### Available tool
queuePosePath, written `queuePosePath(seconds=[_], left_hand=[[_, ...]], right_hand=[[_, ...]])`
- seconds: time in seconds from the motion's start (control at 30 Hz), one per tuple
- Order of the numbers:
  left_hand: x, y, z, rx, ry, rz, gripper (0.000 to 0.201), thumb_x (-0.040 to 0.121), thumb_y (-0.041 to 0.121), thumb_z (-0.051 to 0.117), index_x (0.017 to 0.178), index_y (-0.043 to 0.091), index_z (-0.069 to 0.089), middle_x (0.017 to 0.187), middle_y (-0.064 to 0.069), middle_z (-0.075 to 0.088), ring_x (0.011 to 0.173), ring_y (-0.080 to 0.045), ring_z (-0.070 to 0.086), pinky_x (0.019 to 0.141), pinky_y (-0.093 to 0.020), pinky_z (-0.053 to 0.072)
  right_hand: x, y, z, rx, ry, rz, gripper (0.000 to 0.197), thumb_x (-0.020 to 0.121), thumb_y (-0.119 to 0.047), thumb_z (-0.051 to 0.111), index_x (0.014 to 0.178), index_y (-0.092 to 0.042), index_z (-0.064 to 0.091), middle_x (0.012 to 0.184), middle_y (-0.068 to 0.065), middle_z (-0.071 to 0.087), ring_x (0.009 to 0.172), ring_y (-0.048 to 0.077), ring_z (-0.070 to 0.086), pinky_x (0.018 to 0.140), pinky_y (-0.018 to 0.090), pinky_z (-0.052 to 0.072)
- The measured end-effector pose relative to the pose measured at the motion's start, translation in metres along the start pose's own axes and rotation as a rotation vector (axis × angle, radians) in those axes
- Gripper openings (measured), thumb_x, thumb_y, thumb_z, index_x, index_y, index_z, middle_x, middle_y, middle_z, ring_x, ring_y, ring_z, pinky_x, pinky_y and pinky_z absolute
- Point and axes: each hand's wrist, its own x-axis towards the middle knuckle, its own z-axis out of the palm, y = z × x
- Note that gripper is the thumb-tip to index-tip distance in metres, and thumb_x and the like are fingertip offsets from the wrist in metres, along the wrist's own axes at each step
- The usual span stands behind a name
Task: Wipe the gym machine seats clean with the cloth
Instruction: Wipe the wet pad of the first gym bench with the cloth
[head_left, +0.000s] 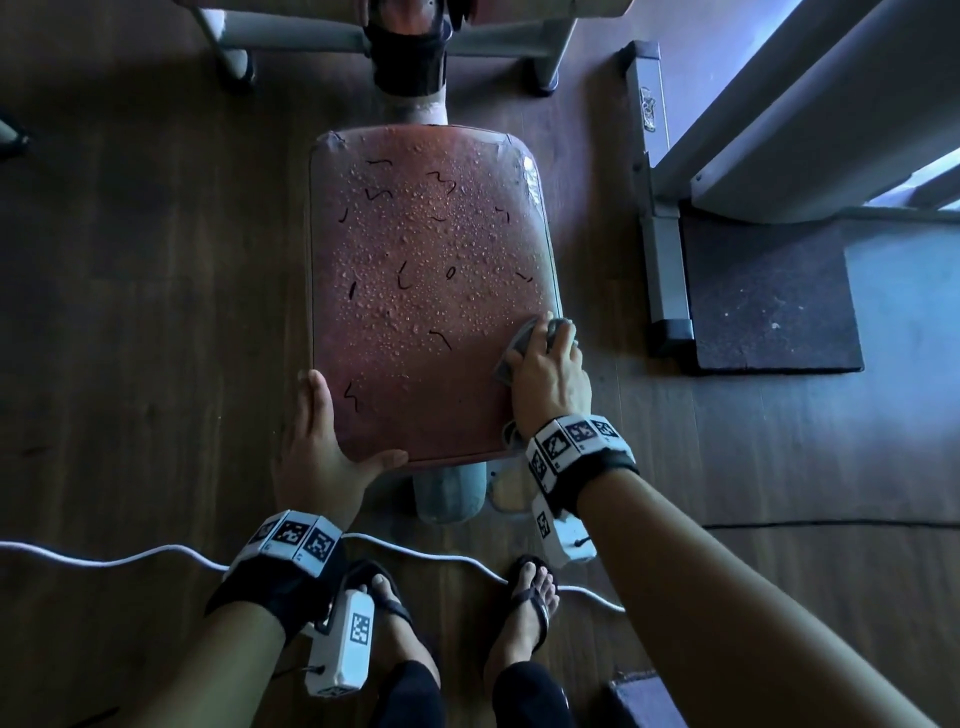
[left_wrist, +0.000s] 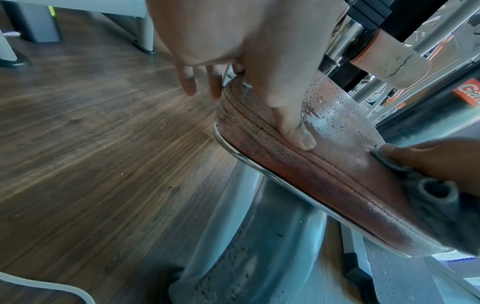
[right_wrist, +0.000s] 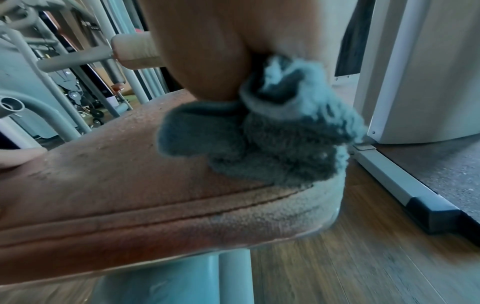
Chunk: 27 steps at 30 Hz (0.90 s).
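Observation:
A reddish-brown padded seat (head_left: 431, 291) on a grey post fills the middle of the head view, beaded with water drops and marked with short black squiggles. My right hand (head_left: 548, 369) presses a crumpled grey cloth (head_left: 519, 343) onto the seat's near right edge, fingers curled over it; the cloth (right_wrist: 272, 139) bunches under the palm in the right wrist view. My left hand (head_left: 322, 436) rests on the seat's near left corner, fingers straight along the side and thumb (left_wrist: 298, 131) laid over the front edge. In the left wrist view the seat (left_wrist: 324, 164) shows edge-on.
Wooden floor surrounds the seat. A grey machine frame (head_left: 660, 218) and a dark rubber mat (head_left: 769, 306) lie to the right. More frame legs (head_left: 234, 47) stand at the back. A white cable (head_left: 156, 553) crosses the floor by my sandalled feet (head_left: 530, 597).

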Motion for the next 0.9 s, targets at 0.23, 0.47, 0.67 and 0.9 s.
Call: queuePosePath(seconds=[0.23,0.47,0.67,0.9], left_hand=[[0.003,-0.006,0.006,-0.062,0.017,0.016,0.133,0.048,0.077,0.064,0.154,0.032,-0.003,0.163,-0.002,0.008,0.147,-0.028,0.019,0.109,-0.058,0.033],[0.002,-0.006,0.007,-0.061,0.013,0.007,0.131,0.05,0.076,0.064,0.153,0.036,-0.006,0.164,0.002,0.003,0.148,-0.026,0.016,0.108,-0.06,0.033],[0.001,-0.005,0.006,-0.056,0.012,-0.009,0.132,0.049,0.079,0.064,0.152,0.037,-0.007,0.164,0.005,0.001,0.148,-0.027,0.016,0.108,-0.061,0.032],[-0.001,0.003,0.007,-0.129,0.06,0.018,0.132,0.052,0.062,0.075,0.156,0.019,0.004,0.163,-0.007,0.008,0.15,-0.023,0.01,0.116,-0.053,0.024]], right_hand=[[-0.038,0.015,0.005,-0.015,-0.047,-0.016,0.073,0.096,-0.046,0.044,0.153,-0.01,0.013,0.148,0.013,0.022,0.127,0.033,0.039,0.089,0.045,0.047],[-0.016,0.021,-0.003,-0.075,-0.028,-0.095,0.067,0.1,-0.046,0.034,0.154,-0.013,0.011,0.151,0.011,0.02,0.129,0.031,0.035,0.097,0.046,0.04],[-0.005,0.024,-0.001,0.018,0.109,-0.146,0.061,0.098,-0.041,0.044,0.151,-0.017,0.026,0.143,0.013,0.028,0.125,0.034,0.027,0.1,0.048,0.037],[-0.049,0.021,0.03,0.075,0.16,-0.438,0.055,0.093,-0.023,0.059,0.144,-0.011,0.044,0.15,0.019,0.032,0.141,0.037,0.023,0.113,0.05,0.028]])
